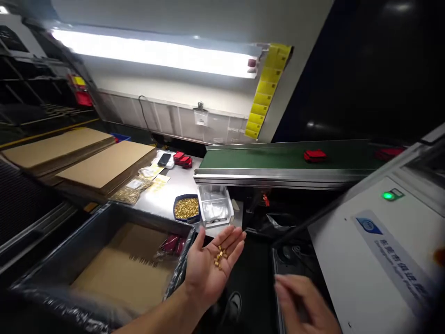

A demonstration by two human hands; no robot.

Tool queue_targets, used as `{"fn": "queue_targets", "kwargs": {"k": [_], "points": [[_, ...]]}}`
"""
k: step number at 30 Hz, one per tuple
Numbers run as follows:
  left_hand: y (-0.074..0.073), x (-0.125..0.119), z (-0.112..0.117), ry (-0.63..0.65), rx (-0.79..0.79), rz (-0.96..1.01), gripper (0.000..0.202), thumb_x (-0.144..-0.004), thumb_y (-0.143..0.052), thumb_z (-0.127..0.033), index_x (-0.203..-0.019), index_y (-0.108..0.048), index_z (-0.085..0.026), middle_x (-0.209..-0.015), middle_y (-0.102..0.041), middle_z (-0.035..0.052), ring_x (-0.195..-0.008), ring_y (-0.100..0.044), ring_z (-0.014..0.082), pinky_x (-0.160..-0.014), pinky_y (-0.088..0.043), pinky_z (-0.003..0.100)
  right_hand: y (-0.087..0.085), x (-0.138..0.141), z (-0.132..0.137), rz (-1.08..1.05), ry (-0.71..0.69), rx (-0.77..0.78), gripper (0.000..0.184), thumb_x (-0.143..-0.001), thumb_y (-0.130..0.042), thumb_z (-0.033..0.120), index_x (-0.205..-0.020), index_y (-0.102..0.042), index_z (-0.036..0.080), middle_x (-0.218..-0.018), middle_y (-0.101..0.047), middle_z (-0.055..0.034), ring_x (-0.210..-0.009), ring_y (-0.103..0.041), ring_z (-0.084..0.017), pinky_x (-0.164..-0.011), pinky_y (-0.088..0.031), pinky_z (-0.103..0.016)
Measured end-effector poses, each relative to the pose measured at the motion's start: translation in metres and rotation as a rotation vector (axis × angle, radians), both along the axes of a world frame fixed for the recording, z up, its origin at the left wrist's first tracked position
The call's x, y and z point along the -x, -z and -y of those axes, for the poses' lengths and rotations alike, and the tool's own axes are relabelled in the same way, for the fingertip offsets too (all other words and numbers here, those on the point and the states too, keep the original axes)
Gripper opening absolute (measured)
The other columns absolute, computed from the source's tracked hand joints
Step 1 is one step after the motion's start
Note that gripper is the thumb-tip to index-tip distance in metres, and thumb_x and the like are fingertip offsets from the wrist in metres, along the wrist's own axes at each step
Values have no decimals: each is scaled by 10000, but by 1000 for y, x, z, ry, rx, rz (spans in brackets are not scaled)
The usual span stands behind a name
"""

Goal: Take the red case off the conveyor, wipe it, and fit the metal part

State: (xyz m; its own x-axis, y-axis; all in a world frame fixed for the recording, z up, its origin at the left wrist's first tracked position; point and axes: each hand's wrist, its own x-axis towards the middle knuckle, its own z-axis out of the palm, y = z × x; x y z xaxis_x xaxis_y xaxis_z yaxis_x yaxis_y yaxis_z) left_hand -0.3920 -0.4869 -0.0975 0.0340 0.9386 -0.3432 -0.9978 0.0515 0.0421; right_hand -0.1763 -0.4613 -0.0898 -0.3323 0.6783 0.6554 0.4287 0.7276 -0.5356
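Note:
My left hand [212,262] is held palm up with the fingers stretched out. Several small brass pieces [219,256] lie loose on its fingers and palm. It hovers past the right edge of a large box lined with plastic film [52,266], just in front of a blue dish of the same brass pieces [187,208]. My right hand [304,304] is low at the bottom edge, in front of a white machine [378,260]. It is smeared by motion and its fingers are hard to read.
A green conveyor belt [278,157] carries red parts [315,156]. A clear tray of plastic bags [214,206] stands beside the dish. Flat cardboard sheets [104,164], bagged brass pieces [130,192], a phone [164,159] and more red parts [183,159] are on the bench.

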Motion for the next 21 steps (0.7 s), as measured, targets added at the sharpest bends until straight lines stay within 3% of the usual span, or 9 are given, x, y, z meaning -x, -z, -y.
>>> {"fn": "queue_targets", "kwargs": {"k": [4, 8, 11, 16, 21], "points": [[5, 15, 27, -55, -143, 57, 725, -966, -350, -572, -1295, -532, 48, -1388, -513, 272, -1406, -358, 355, -1197, -308, 452, 7, 74, 17, 34, -342, 200, 229, -926, -536, 107, -1106, -628, 213, -954, -652, -55, -860, -669, -144, -728, -583, -201], [7, 18, 32, -161, -176, 16, 805, -958, -266, -630, -1370, -460, 34, -1418, -495, 247, -1431, -322, 315, -1224, -235, 410, 12, 106, 1, 69, -503, 295, 348, -955, -501, 131, -1281, -573, 230, -1010, -625, -63, -915, -662, -141, -792, -590, -216], [4, 10, 24, -209, -166, -6, 849, -948, -204, -659, -1410, -406, 24, -1454, -458, 235, -1435, -320, 301, -1225, -217, 385, 16, 105, -19, 83, -596, 355, 361, -969, -481, 145, -1307, -563, 240, -992, -606, -57, -879, -654, -133, -764, -589, -226], [-8, -20, -3, -277, -149, 0, 871, -933, -180, -680, -1448, -339, 5, -1497, -395, 236, -1430, -326, 315, -1218, -221, 387, 15, 81, -55, 14, -678, 441, 233, -952, -525, 154, -1112, -668, 246, -960, -610, -45, -860, -641, -144, -756, -576, -264], [-16, -47, -28, -310, -146, 16, 850, -943, -183, -661, -1459, -308, 4, -1511, -377, 230, -1436, -318, 300, -1221, -208, 384, 12, 57, -90, -15, -720, 606, 115, -915, -601, 195, -987, -679, 242, -897, -612, -22, -796, -626, -142, -674, -551, -255]]}}
